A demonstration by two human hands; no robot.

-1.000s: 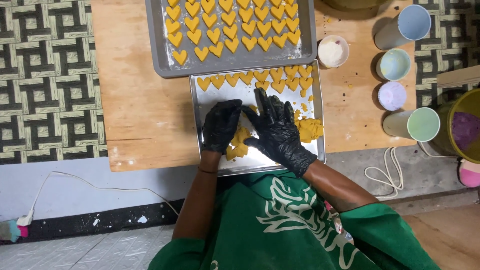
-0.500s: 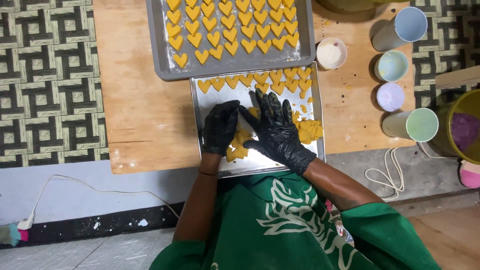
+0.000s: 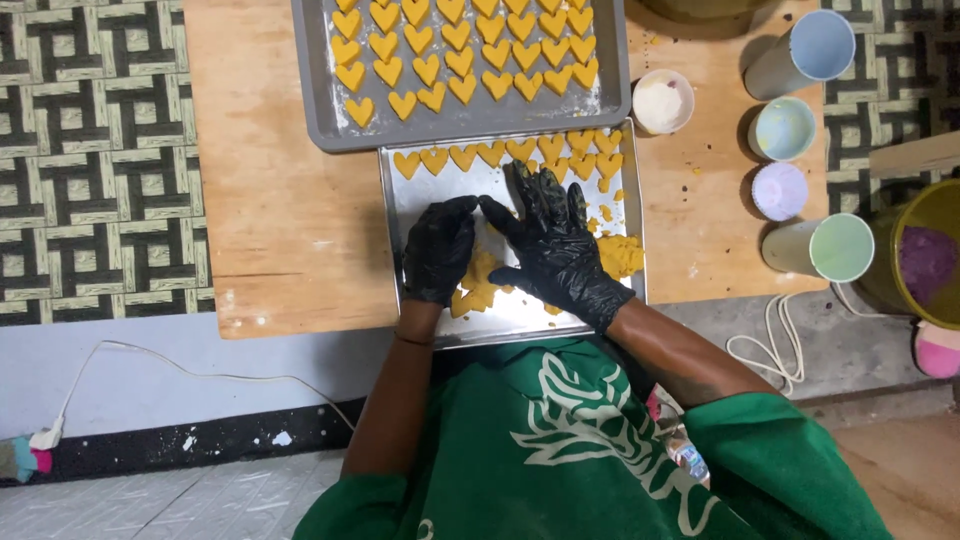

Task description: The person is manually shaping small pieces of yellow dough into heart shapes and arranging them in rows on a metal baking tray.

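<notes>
Both my hands wear black gloves and rest over a near metal tray (image 3: 400, 215) on a wooden board. My left hand (image 3: 438, 250) curls over a patch of yellow dough (image 3: 478, 285), fingertips pressed down on it. My right hand (image 3: 553, 240) lies spread with fingers apart, its thumb meeting my left fingertips. A lump of yellow dough (image 3: 620, 255) sits by my right wrist. Along the tray's far edge runs a row of yellow heart-shaped dough pieces (image 3: 463, 156). What lies under my palms is hidden.
A far grey tray (image 3: 318, 110) holds several rows of yellow hearts. To the right stand a small bowl of white powder (image 3: 664, 101), pastel cups (image 3: 783, 128) and a yellow-green bucket (image 3: 925, 255) of purple dough. A white cable (image 3: 765, 345) lies by the board's edge.
My hands have barely shifted; my right fingers spread a little wider and my left fingertips press closer to my right thumb over the dough.
</notes>
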